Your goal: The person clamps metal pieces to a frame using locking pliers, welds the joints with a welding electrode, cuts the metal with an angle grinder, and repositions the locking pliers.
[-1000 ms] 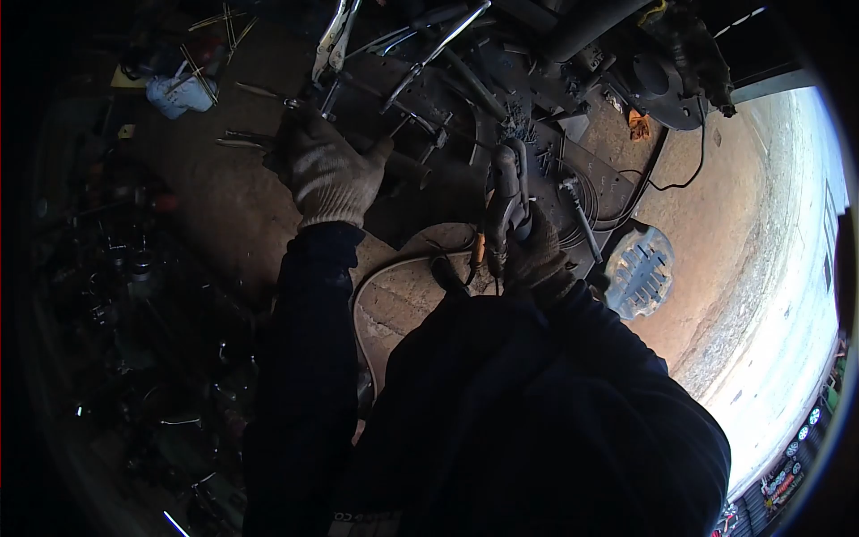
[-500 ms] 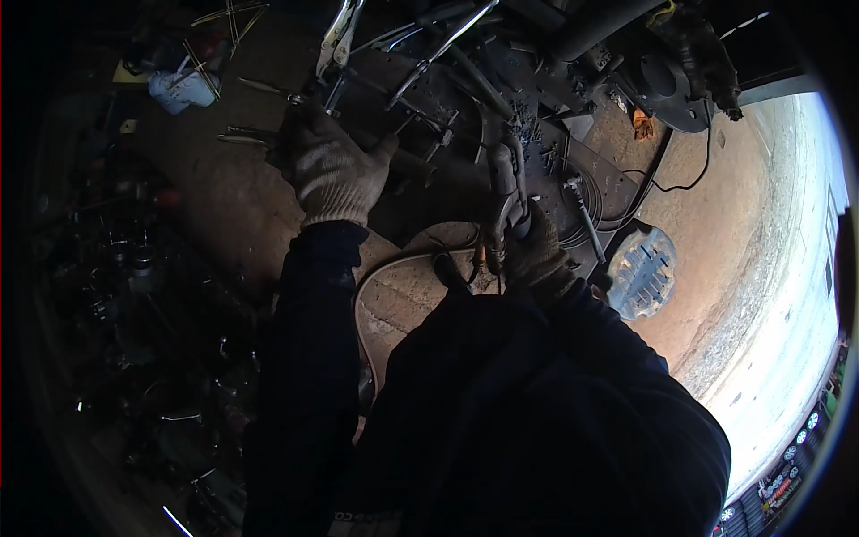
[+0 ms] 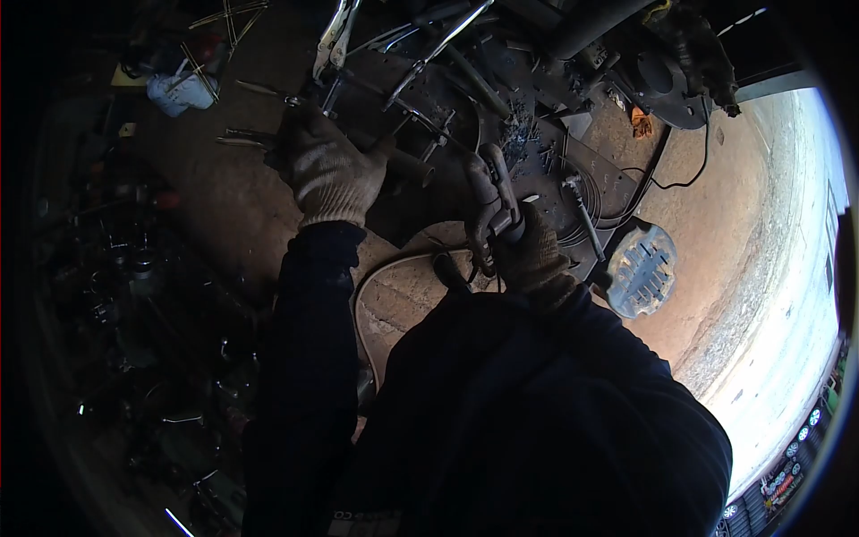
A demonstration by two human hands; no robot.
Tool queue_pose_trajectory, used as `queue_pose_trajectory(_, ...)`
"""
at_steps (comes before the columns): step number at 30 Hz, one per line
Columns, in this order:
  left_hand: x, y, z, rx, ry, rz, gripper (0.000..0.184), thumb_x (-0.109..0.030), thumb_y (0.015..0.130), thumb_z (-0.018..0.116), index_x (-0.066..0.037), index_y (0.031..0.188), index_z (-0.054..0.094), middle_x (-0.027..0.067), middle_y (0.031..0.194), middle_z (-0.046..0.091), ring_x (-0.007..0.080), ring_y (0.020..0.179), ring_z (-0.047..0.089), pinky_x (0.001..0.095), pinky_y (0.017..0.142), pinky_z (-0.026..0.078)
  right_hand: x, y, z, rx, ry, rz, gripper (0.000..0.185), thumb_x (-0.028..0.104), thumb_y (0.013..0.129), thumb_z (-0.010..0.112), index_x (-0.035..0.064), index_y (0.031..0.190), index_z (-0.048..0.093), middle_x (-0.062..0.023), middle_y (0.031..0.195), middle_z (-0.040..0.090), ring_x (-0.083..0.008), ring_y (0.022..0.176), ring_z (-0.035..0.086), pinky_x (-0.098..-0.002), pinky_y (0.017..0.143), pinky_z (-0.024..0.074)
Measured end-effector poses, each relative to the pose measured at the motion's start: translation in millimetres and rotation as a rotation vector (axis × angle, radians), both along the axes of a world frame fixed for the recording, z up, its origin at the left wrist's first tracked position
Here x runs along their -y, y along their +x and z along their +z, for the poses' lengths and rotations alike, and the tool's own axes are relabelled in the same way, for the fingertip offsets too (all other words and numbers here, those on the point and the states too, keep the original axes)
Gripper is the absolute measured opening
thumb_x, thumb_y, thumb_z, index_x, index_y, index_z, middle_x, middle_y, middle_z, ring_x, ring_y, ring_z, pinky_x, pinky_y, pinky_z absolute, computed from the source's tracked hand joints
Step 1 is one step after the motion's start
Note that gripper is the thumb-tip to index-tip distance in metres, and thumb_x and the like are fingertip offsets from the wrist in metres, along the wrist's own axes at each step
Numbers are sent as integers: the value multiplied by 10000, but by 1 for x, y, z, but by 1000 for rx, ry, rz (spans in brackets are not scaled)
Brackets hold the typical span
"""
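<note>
My left hand, in a knit work glove, is closed over a short dark metal pipe, its thumb along the pipe. The fingertips are lost in shadow. Just beyond them, locking pliers stand up, and thin metal handles poke out to the left. My right hand, gloved too, is wrapped around a dark, heavy metal clamp with a curved frame, held tilted above the bench's near edge. A bar clamp with a bright rod lies between the hands, farther off.
A steel bench plate carries coiled wire and metal scraps. On the right are a blue-grey stool seat, an orange rag and a black cable. A white cloth-like item sits far left, near thin rods. Dark clutter fills the lower left.
My right hand has turned the clamp, so its top leans further left and its lower end has come up and left. My left hand stays nearly still.
</note>
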State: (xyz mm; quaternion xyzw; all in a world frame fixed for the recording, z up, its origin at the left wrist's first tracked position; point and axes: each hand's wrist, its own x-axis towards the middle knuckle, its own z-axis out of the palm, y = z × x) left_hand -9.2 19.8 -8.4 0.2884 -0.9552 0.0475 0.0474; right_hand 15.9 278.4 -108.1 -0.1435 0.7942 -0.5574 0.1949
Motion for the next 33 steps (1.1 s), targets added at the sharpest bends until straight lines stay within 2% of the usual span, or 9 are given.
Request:
queue_pose_trajectory(1,-2,0,0,0,0,0,1086,-512,735,796,90,1454,249,324,1410,418,411,1289,482,479,1063,428,1,1,0,-76,-22,-33,391,274,879,696,-1,1125,565,-128,917,668,-241,815,692,-357,693,548)
queue_pose_trajectory(6,7,-1,-5,-106,-6,-45,1070,-560,692,816,0,1449,309,229,1312,545,349,1122,613,438,943,516,4,1,-12,-40,-57,-6,424,243,871,694,14,1187,528,-143,996,645,-255,904,670,-372,764,533)
queue_pose_trajectory(8,18,3,-19,-181,-289,-172,1014,-601,715,776,5,1419,367,215,1248,586,318,952,681,440,818,565,3,2,-22,28,-95,13,442,231,868,693,20,1212,513,-148,1027,636,-261,939,662,-378,792,527)
queue_pose_trajectory(12,22,4,-30,13,-173,-137,1008,-646,783,673,12,1458,318,241,1328,531,347,1103,618,454,922,526,0,10,-45,220,-231,43,484,207,862,691,32,1262,483,-160,1090,618,-273,1010,645,-389,848,515)
queue_pose_trajectory(15,5,0,-9,41,68,40,1110,-568,765,745,51,1497,185,291,1464,369,364,1345,427,465,1083,407,10,16,-30,210,-443,-190,293,133,899,641,47,1163,549,-42,985,629,-149,903,648,-295,735,530)
queue_pose_trajectory(17,13,3,-17,-12,-47,-70,1148,-618,774,709,76,1498,151,348,1415,373,451,1341,400,519,1100,378,3,12,-21,173,-303,-179,347,163,907,646,50,1211,523,-38,1046,633,-166,956,652,-309,797,531)
queue_pose_trajectory(23,1,1,-2,31,-7,13,1121,-559,750,768,73,1481,200,294,1457,384,415,1340,424,485,1099,391,-2,8,-19,122,-157,-70,332,157,899,637,31,1191,540,-89,1028,672,-198,959,673,-342,795,535)
queue_pose_trajectory(25,3,1,-2,65,-3,12,1121,-605,776,719,67,1492,178,316,1445,371,432,1339,415,508,1089,395,-1,7,-12,94,-101,-55,436,192,838,705,23,1202,535,-163,1025,672,-294,962,683,-403,818,541)
queue_pose_trajectory(33,2,-2,2,123,58,41,1137,-686,800,650,47,1512,151,322,1480,305,447,1386,349,529,1116,360,4,9,-15,136,-129,-53,410,176,843,693,29,1194,542,-158,1045,668,-273,983,679,-390,831,540)
